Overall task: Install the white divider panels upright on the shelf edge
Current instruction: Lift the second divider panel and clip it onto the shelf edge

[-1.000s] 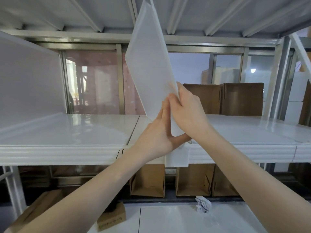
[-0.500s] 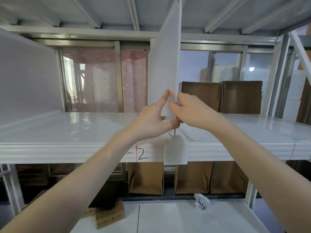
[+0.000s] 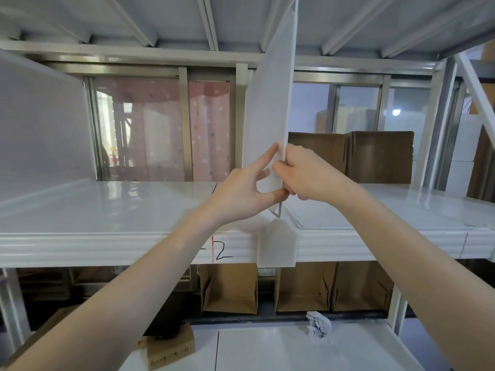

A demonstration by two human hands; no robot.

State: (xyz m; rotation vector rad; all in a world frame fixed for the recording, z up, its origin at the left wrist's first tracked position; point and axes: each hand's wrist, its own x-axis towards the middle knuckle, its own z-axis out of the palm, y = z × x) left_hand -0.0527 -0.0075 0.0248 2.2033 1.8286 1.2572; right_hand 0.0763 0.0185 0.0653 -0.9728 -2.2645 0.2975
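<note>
Both hands pinch the thin white plastic divider panel (image 3: 270,108) near its bottom: left hand (image 3: 241,191) thumb and forefinger one side, right hand (image 3: 305,178) closed opposite; it rises near-upright above them, foot just below on the glossy white shelf's ribbed front edge (image 3: 107,247).

The shelf (image 3: 107,207) has a glossy white top that mirrors the window light, and its front edge is ribbed. The divider panel (image 3: 270,108) looks like matt, slightly see-through white plastic. Brown cardboard boxes (image 3: 380,156) at the shelf's back right corner are dull and fibrous. Overhead beams (image 3: 139,22) look like painted metal.
</note>
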